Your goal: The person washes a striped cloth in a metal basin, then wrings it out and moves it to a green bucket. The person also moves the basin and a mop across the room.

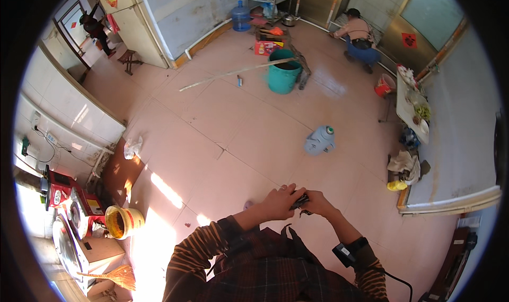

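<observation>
Close in front of my body, my left hand [279, 202] and my right hand [320, 203] meet. Both grip a small dark patterned bundle [300, 202], which looks like cloth; the fingers hide most of it. Below them is the dark plaid garment [258, 270] I wear, with a dark strap end [289, 230] sticking up. A black device [344, 255] with a cable is fixed at my right sleeve. On the tiled floor ahead stands a pale blue plastic jug [320, 140] with a green cap.
A teal bucket [281, 79] stands farther off, a long stick [234, 74] across its top. One person [358, 39] crouches by the far wall; another [97, 30] stands beyond the left doorway. A yellowish bucket [133, 221] and a straw broom [119, 277] are at left, a narrow table [406, 103] at right.
</observation>
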Action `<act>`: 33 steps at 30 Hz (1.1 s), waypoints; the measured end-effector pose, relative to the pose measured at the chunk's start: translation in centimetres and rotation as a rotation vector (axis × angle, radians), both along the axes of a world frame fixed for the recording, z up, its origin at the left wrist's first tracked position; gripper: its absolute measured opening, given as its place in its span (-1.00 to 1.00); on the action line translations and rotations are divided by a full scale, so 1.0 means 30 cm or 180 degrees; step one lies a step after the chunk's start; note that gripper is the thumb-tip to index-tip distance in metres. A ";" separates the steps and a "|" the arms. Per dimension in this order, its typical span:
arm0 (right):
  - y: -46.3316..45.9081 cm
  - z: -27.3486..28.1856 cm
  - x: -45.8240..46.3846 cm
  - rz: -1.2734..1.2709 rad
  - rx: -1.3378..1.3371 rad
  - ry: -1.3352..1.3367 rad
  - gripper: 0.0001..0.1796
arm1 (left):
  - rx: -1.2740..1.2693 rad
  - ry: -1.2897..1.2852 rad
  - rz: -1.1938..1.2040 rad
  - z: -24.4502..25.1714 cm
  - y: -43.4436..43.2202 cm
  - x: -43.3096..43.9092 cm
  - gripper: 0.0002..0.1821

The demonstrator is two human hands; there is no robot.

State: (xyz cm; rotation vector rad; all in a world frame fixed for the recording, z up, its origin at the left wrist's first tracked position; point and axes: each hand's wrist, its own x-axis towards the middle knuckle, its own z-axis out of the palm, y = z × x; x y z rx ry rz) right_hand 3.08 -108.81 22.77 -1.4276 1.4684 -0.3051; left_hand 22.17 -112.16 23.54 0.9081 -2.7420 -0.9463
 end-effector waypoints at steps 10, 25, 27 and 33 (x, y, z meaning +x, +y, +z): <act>-0.415 -0.048 0.208 -0.0589 0.1454 -0.1530 -0.53 | -0.1050 0.0034 -0.0036 -0.042 -0.384 0.243 -0.19; -1.042 -0.058 0.028 -0.0684 0.2354 -0.3073 -0.56 | -0.0132 0.0083 0.0723 -0.103 -0.992 0.110 -0.55; -1.147 -0.047 -0.030 -0.0708 0.2155 -0.3316 -0.53 | 0.0103 0.0161 0.0957 -0.110 -1.099 0.079 -0.55; -1.397 -0.048 -0.136 -0.1055 0.1204 -0.2766 -0.61 | 0.0302 0.0860 0.1506 -0.140 -1.348 -0.018 -0.54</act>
